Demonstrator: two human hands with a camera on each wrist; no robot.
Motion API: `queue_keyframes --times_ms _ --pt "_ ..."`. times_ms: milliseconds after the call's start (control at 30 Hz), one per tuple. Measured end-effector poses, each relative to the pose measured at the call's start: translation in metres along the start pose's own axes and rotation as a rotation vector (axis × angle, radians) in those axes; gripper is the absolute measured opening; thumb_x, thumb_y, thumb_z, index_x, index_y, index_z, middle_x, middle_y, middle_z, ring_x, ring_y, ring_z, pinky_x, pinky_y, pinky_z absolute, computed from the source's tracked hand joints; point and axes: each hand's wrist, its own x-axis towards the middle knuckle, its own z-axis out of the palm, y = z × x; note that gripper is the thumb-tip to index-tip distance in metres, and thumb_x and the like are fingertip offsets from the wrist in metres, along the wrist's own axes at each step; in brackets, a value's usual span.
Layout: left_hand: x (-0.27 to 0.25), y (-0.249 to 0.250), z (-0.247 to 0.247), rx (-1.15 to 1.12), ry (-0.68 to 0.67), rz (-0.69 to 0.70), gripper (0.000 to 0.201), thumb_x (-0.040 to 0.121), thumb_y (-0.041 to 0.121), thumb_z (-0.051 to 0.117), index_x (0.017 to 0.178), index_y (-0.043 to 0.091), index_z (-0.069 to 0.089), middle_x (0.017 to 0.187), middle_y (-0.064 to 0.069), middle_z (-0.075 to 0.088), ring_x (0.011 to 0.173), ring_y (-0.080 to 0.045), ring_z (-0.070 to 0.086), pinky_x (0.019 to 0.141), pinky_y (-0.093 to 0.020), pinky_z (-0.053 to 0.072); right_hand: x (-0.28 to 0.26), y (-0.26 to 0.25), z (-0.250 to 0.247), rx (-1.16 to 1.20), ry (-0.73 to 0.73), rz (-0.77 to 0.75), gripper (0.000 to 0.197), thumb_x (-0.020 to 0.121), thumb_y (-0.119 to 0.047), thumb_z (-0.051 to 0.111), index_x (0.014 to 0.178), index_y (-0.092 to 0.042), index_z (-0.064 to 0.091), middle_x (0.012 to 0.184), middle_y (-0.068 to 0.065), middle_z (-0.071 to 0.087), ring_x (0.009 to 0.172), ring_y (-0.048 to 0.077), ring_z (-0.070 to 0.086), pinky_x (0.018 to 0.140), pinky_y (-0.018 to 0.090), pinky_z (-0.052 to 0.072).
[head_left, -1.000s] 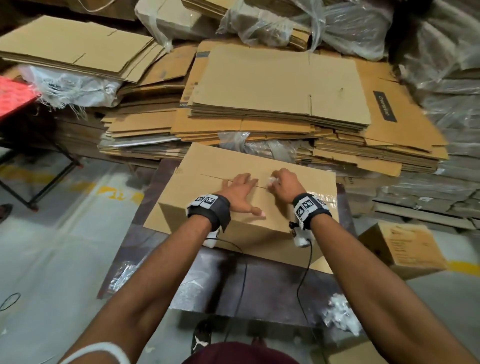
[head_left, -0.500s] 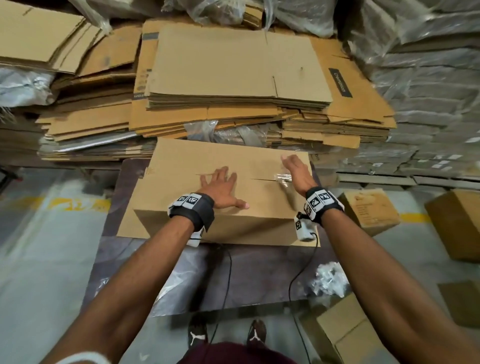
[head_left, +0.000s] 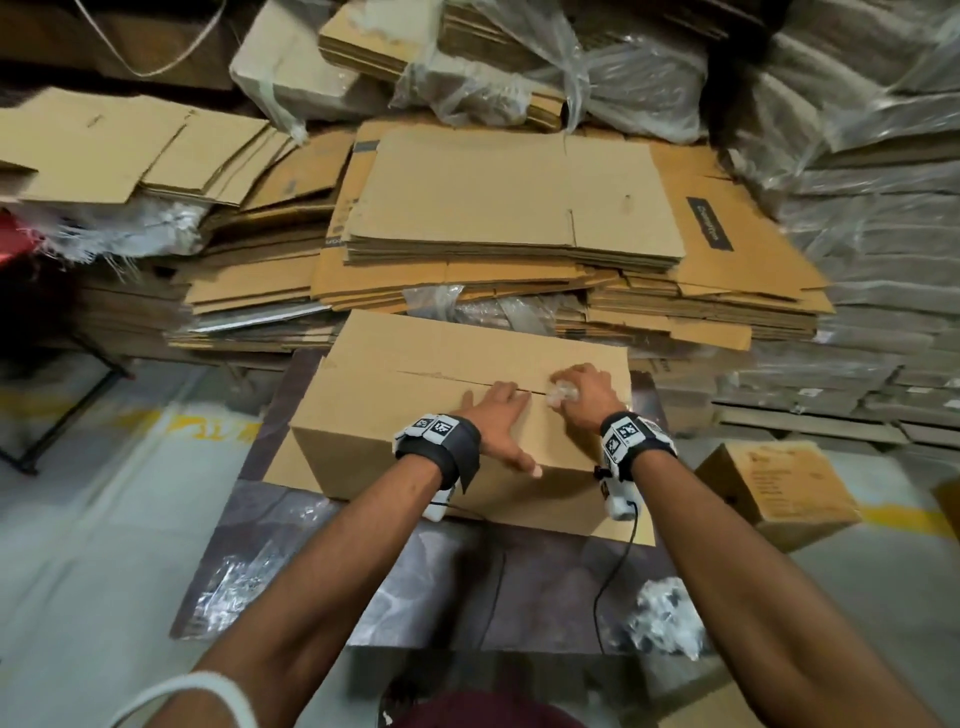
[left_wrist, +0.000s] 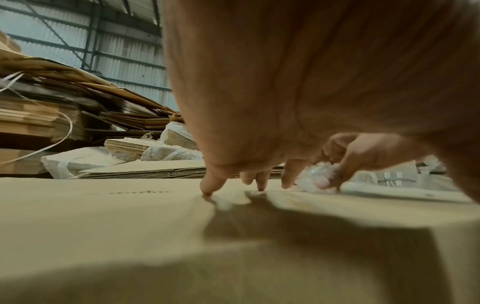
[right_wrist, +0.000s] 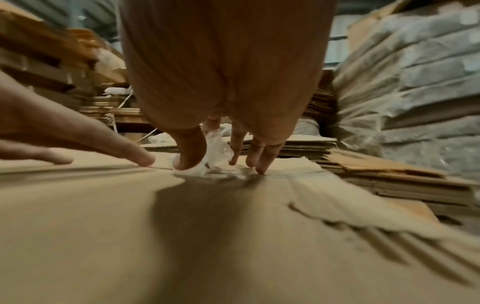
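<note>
Pinching clear tape (head_left: 560, 393) atop box (head_left: 395, 415) (hands (head_left: 496, 421) (head_left: 589, 395) adjacent).

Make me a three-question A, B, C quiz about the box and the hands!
1. Where does the left hand rest? A on top of the box B on the floor C on a chair
2. What colour is the box? A blue B brown C green
3. What is the right hand doing? A lying flat, empty B pinching clear plastic C waving
Answers: 1 A, it lies flat there; 2 B, plain brown cardboard; 3 B, it nips the crumpled wad.
</note>
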Motion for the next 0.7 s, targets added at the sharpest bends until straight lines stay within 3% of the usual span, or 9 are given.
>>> queue_keyframes --times_ms 67,200,267,333,400,467,567,633,700 --pt "0.005 0.008 0.011 0.059 -0.005 -0.004 0.146 0.058 0.080 0.079 0.163 0.020 -0.004 0.171 -0.005 -0.015 0.157 -0.025 -0.012 0.121 -0.066 -0.006 0.005 0.011 0.002 -0.019 0.008 -0.063 0.037 0.091 -0.022 0.074 0.127 -0.022 0.066 0.135 0.005 0.053 0.126 0.027 0.047 0.106 0.041 0.041" --pt "0.009 0.008 0.017 0.135 0.066 -0.016 0.144 0.059 0.066 0.085 0.164 0.023 -0.002 0.171 -0.002 -0.013 0.158 -0.025 -0.006 0.121 -0.066 -0.002 -0.004 0.025 -0.011 0.323 0.018 -0.016 0.009 0.099 -0.009 0.064 0.106 -0.011 0.058 0.109 0.010 0.062 0.087 0.013 0.061 0.064 0.008 0.046" --pt "0.007 0.005 0.013 0.147 0.072 -0.018 0.141 0.058 0.062 0.087 0.164 0.024 0.002 0.171 -0.001 -0.008 0.158 -0.024 0.000 0.122 -0.065 0.002 -0.008 0.032 -0.018 0.538 -0.002 0.036 0.005 0.104 -0.006 0.053 0.108 -0.005 0.056 0.105 0.011 0.062 0.089 0.022 0.064 0.059 0.008 0.049" --pt "0.007 0.008 0.008 0.147 0.070 -0.027 0.140 0.055 0.059 0.089 0.164 0.024 0.008 0.171 -0.002 -0.002 0.157 -0.024 0.006 0.122 -0.065 0.006 -0.009 0.042 -0.032 0.576 0.059 0.066 0.025 0.107 -0.021 0.052 0.127 -0.007 0.055 0.117 0.010 0.061 0.094 0.018 0.062 0.064 0.009 0.049" --pt "0.009 0.011 0.003 0.154 0.064 -0.041 0.141 0.052 0.057 0.091 0.164 0.024 0.012 0.171 -0.003 0.001 0.156 -0.025 0.010 0.122 -0.064 0.010 -0.008 0.056 -0.043 0.515 0.120 0.086 0.047 0.106 -0.036 0.053 0.146 -0.012 0.046 0.138 0.008 0.055 0.116 0.021 0.059 0.086 0.023 0.047" --pt "0.012 0.015 0.000 0.162 0.051 -0.058 0.141 0.051 0.055 0.093 0.163 0.022 0.013 0.171 -0.004 0.003 0.156 -0.027 0.012 0.122 -0.063 0.013 -0.009 0.065 -0.050 0.484 0.146 0.092 0.057 0.105 -0.041 0.052 0.152 -0.011 0.040 0.150 0.012 0.048 0.134 0.031 0.049 0.099 0.036 0.042" --pt "0.019 0.020 0.000 0.164 0.040 -0.080 0.143 0.050 0.052 0.094 0.163 0.020 0.012 0.171 -0.005 0.003 0.155 -0.030 0.012 0.123 -0.061 0.015 -0.008 0.078 -0.047 0.408 0.110 0.114 0.080 0.095 -0.067 0.042 0.149 -0.007 0.046 0.153 0.016 0.046 0.140 0.035 0.045 0.115 0.048 0.037" --pt "0.024 0.023 0.001 0.167 0.025 -0.094 0.144 0.051 0.053 0.094 0.163 0.019 0.010 0.171 -0.006 0.001 0.156 -0.030 0.011 0.123 -0.062 0.014 -0.011 0.082 -0.044 0.321 0.124 0.117 0.053 0.104 -0.041 0.046 0.136 -0.002 0.060 0.146 0.017 0.047 0.135 0.034 0.046 0.116 0.038 0.033" --pt "0.028 0.028 -0.001 0.172 0.017 -0.103 0.142 0.054 0.056 0.092 0.163 0.019 0.009 0.171 -0.007 0.000 0.156 -0.030 0.009 0.122 -0.063 0.014 -0.011 0.090 -0.038 0.302 0.166 0.113 0.032 0.100 -0.001 0.050 0.128 -0.001 0.065 0.148 0.013 0.041 0.129 0.011 0.046 0.103 0.012 0.027"
